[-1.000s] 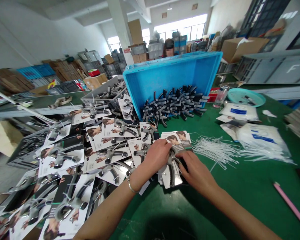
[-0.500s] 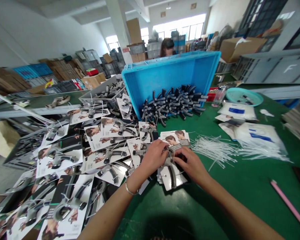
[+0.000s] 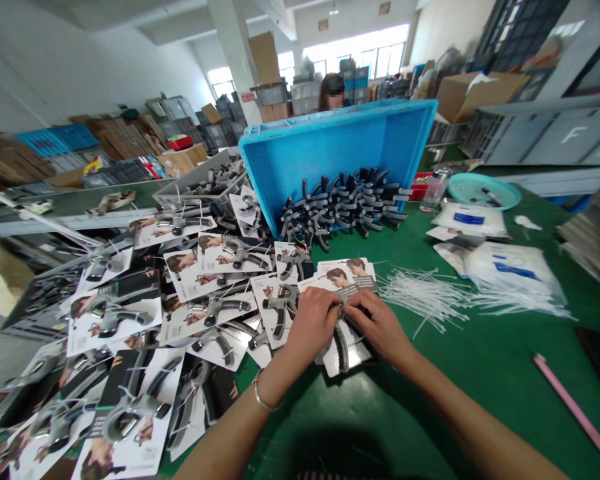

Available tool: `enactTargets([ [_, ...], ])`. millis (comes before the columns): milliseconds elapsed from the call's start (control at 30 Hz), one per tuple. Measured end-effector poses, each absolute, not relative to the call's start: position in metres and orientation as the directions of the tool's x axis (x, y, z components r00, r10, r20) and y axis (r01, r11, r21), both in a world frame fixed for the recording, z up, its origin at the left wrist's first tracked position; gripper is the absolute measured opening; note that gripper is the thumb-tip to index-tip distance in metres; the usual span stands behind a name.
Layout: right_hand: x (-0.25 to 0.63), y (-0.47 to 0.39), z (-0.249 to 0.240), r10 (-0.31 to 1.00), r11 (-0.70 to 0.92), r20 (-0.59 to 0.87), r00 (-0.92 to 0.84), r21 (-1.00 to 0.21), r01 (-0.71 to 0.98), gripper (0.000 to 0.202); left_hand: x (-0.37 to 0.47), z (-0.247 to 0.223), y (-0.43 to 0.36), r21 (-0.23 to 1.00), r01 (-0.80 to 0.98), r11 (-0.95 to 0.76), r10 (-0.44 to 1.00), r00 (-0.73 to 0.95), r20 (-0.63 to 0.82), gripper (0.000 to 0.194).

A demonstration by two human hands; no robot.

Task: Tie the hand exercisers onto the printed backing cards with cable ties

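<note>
**Grip trainer on card, both hands meeting at its top**

Grip trainer (image 3: pixel 341 347) lies on a printed backing card (image 3: pixel 347 353) at centre frame, on the green bench (image 3: pixel 480 373). Long axis runs near vertical in the frame, handle end toward the lower edge. Left hand (image 3: pixel 313 327) covers its upper left; right hand (image 3: pixel 377 327) its upper right. Fingertips together, pinching at the trainer's head; what sits between them is hidden. Both hands equally near. Cable ties (image 3: pixel 430 293) lie to the right, finished cards (image 3: pixel 205 313) to the left, blue crate (image 3: pixel 330 143) of loose trainers above.

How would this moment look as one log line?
left hand: on hand gripper | right hand: same gripper, on backing card | zip ties beside
</note>
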State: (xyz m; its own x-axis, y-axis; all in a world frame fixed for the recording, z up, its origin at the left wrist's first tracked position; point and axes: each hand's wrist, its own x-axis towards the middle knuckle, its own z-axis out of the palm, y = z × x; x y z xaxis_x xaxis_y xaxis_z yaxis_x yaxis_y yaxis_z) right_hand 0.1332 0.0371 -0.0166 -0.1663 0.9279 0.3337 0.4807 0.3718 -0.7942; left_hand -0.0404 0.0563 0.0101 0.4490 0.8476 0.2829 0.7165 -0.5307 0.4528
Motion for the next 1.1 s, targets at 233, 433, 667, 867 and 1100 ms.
enactTargets([
  [233, 0.134, 0.034, -0.014, 0.916, 0.402, 0.334, -0.225, -0.772, 0.493, 0.014, -0.035, 0.001, 0.057, 0.618, 0.646, -0.448, 0.894, 0.324, 0.309, 0.013],
  [433, 0.137, 0.028, -0.013, 0.890, 0.455, 0.357, -0.284, -0.739, 0.496, 0.009, -0.039, -0.006, 0.060, 0.703, 0.570, -0.426, 0.904, 0.291, 0.312, 0.015],
  [667, 0.134, 0.027, -0.013, 0.915, 0.403, 0.340, -0.216, -0.764, 0.504, 0.010, -0.043, -0.011, 0.060, 0.776, 0.478, -0.411, 0.911, 0.257, 0.324, 0.012],
  [867, 0.135, 0.028, -0.012, 0.927, 0.374, 0.300, -0.227, -0.799, 0.471, 0.016, -0.042, -0.016, 0.057, 0.797, 0.455, -0.398, 0.917, 0.189, 0.350, 0.012],
  [1100, 0.134, 0.026, -0.009, 0.899, 0.434, 0.311, -0.308, -0.722, 0.539, 0.012, -0.043, -0.024, 0.048, 0.796, 0.411, -0.443, 0.896, 0.169, 0.411, 0.014],
])
